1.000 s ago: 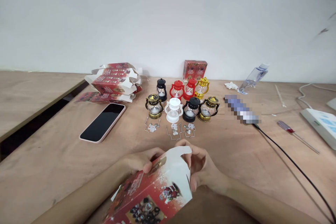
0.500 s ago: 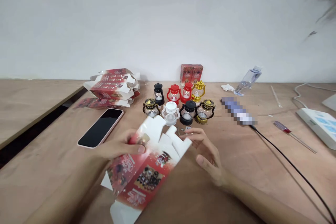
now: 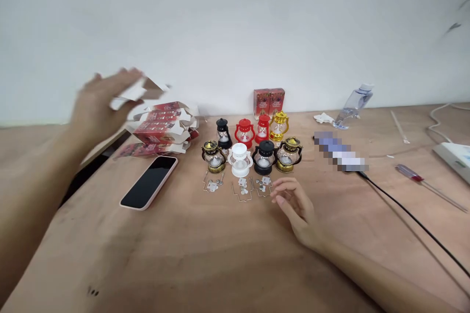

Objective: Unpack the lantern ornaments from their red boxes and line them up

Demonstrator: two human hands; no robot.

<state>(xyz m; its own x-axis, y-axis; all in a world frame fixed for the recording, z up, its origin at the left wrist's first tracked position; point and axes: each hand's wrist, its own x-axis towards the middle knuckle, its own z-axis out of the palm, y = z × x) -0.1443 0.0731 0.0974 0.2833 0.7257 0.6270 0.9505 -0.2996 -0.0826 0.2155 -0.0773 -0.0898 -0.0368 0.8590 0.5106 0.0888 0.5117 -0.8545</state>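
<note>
My left hand [image 3: 105, 102] is raised at the left, closed on a cardboard box [image 3: 134, 92] whose white flaps show; motion blurs it. Just below lies a pile of red flattened boxes [image 3: 156, 127]. My right hand [image 3: 295, 210] hovers over or rests on the table, fingers loosely curled and apart, holding nothing. By its fingertips are bent wire handles with small white and metal pieces [image 3: 262, 186]. Behind them stand several mini lanterns, among them a white lantern [image 3: 240, 160], a black lantern [image 3: 264, 158] and a gold lantern [image 3: 279, 127].
Two upright red boxes [image 3: 269, 101] stand against the wall. A phone [image 3: 149, 183] lies at left. Toward the right are a tilted water bottle [image 3: 353, 106], a pixelated device with a black cable [image 3: 404, 210], a screwdriver [image 3: 409, 173] and a white power strip [image 3: 457, 159].
My left hand has carried the box from the table's front middle up and left, over the pile. My right hand has come off the box and stays near the wire pieces.
</note>
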